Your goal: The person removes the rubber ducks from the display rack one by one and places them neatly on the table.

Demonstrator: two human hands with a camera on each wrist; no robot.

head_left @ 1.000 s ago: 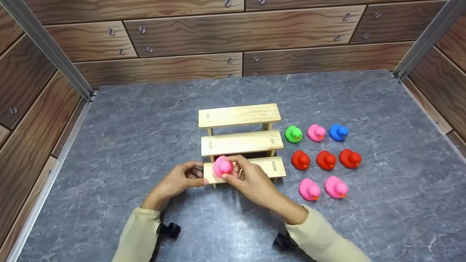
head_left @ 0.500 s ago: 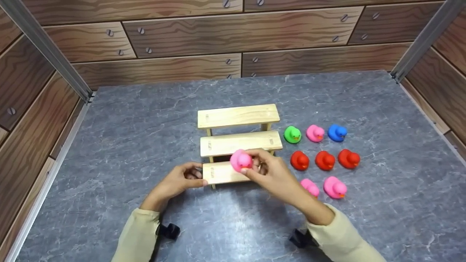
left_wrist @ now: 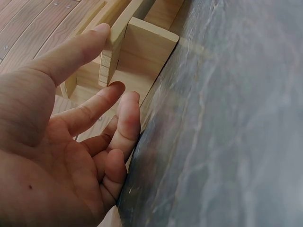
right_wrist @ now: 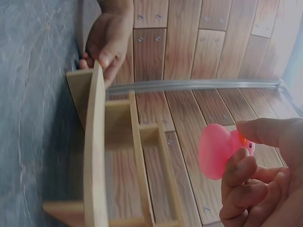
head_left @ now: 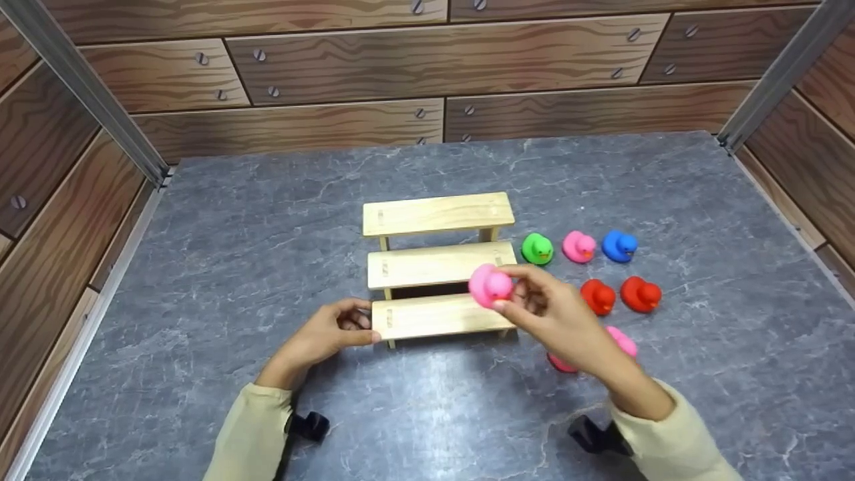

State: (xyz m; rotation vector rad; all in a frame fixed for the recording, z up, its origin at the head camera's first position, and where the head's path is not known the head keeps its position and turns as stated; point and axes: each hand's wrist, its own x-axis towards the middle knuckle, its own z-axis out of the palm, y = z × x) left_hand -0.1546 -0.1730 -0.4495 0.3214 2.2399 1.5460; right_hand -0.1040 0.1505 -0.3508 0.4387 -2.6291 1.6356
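A three-tier wooden step stand (head_left: 437,267) stands mid-table. My left hand (head_left: 327,331) pinches the left end of its lowest step between thumb and forefinger; the left wrist view shows the thumb (left_wrist: 80,49) on one edge of that plank. My right hand (head_left: 561,317) holds a pink rubber duck (head_left: 489,286) between thumb and fingers, raised above the right part of the lowest step. From the right wrist, the pink duck (right_wrist: 215,151) appears apart from the stand. All of the stand's steps are bare.
Right of the stand sit a green duck (head_left: 537,248), a pink duck (head_left: 578,246) and a blue duck (head_left: 620,246). Red ducks (head_left: 641,294) form a row nearer me. Two more ducks lie partly hidden behind my right hand. Wood-patterned walls (head_left: 441,60) enclose the table.
My right hand has lifted the pink duck off the lowest step's left end and carried it rightward, now covering a red duck. My left hand has stayed at the stand's left end.
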